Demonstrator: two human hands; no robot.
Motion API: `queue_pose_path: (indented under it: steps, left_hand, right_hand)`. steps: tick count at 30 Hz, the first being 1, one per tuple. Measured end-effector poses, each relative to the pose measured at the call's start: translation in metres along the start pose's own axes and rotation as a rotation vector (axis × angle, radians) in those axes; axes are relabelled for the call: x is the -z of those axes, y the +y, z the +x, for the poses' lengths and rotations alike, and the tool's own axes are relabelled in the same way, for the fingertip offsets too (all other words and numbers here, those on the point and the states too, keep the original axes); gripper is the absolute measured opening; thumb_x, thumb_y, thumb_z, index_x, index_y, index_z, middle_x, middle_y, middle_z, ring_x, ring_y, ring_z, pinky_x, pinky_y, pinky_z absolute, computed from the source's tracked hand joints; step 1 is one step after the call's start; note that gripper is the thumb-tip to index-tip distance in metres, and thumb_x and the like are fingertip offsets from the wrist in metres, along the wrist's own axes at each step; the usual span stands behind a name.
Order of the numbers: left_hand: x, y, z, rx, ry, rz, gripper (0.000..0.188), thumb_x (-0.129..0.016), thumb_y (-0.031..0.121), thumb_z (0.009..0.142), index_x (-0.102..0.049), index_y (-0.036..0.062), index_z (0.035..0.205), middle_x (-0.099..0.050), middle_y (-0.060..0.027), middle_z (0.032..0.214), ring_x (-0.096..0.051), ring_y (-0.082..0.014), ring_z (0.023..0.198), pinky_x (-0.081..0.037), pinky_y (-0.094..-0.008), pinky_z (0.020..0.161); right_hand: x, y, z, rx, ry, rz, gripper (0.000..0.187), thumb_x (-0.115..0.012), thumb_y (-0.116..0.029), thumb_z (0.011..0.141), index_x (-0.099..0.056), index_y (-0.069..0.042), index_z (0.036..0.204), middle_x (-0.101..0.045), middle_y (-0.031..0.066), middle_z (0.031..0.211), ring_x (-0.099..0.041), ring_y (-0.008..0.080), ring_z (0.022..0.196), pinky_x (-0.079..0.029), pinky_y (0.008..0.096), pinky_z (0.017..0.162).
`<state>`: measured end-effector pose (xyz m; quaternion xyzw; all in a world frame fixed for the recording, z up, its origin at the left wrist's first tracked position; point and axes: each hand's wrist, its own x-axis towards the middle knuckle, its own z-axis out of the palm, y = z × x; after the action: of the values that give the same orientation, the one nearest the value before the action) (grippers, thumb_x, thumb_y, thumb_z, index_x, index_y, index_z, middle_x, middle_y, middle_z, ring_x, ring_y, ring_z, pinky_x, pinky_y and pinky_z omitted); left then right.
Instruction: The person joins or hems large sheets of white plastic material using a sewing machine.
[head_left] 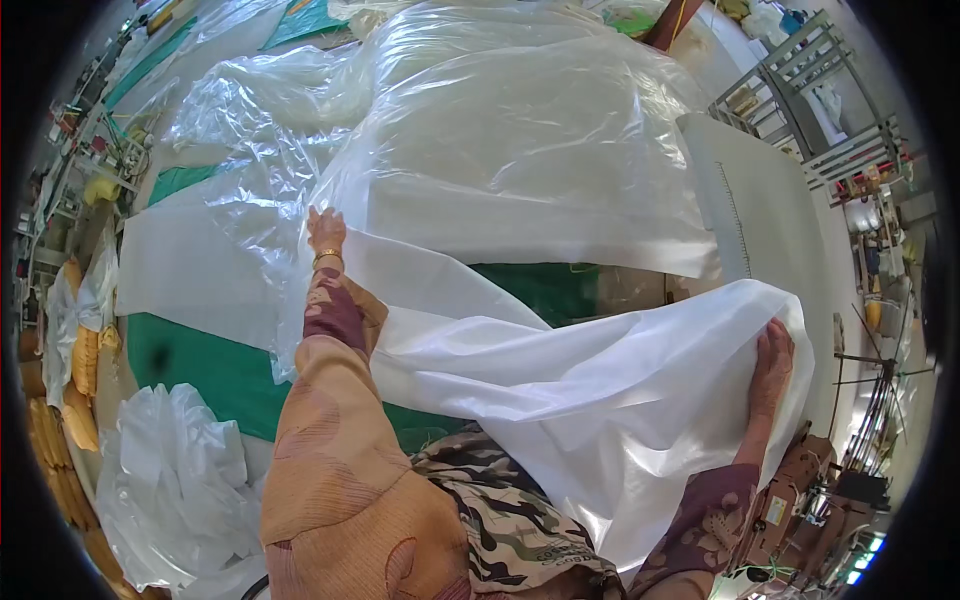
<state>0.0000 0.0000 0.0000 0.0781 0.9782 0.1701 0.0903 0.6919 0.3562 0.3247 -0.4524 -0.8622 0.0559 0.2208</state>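
A glossy white sheet [560,375] spreads in loose folds across my front, between my two hands. Out ahead on the left, my left hand [326,232] is closed on the sheet's edge, right beside clear plastic film [330,185]. My right hand [772,368] grips the sheet's right end, which stands raised around it; the thumb is hidden. Beyond, a large clear plastic cover [520,130] lies rumpled over flat white material [540,232]. Where the left hand's fingertips press, I cannot tell sheet from film.
Green cloth [210,365] lies under the layers. A crumpled heap of plastic [180,490] is at lower left, near yellow-orange bundles [85,360]. A grey metal rack [800,100] stands far right. Brown machine parts [800,480] and thin rods [880,410] are close on the right.
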Motion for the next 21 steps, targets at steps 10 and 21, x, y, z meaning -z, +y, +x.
queue_pose_path:
  steps: [10,21]
  left_hand:
    - [-0.008,0.111,-0.058,-0.492,0.271,-0.155,0.052,-0.067,0.041,0.086,-0.059,0.0095,0.127,-0.045,-0.015,0.145,-0.04,-0.0317,0.136,-0.036,-0.0524,0.105]
    - [-0.008,0.164,-0.071,-0.63,0.147,-0.015,0.026,-0.067,0.017,0.081,-0.067,0.0094,0.106,-0.061,-0.0091,0.12,-0.054,-0.027,0.116,-0.041,-0.0437,0.097]
  right_hand:
    - [-0.004,-0.005,-0.002,-0.026,-0.005,0.134,0.027,-0.051,-0.003,0.096,-0.057,0.002,0.122,-0.054,0.0134,0.129,-0.051,0.0263,0.12,-0.043,0.0356,0.104]
    - [-0.007,-0.008,0.0,0.025,0.03,0.002,0.026,-0.054,-0.005,0.096,-0.058,0.0,0.121,-0.06,0.0152,0.121,-0.054,0.0299,0.115,-0.046,0.0389,0.097]
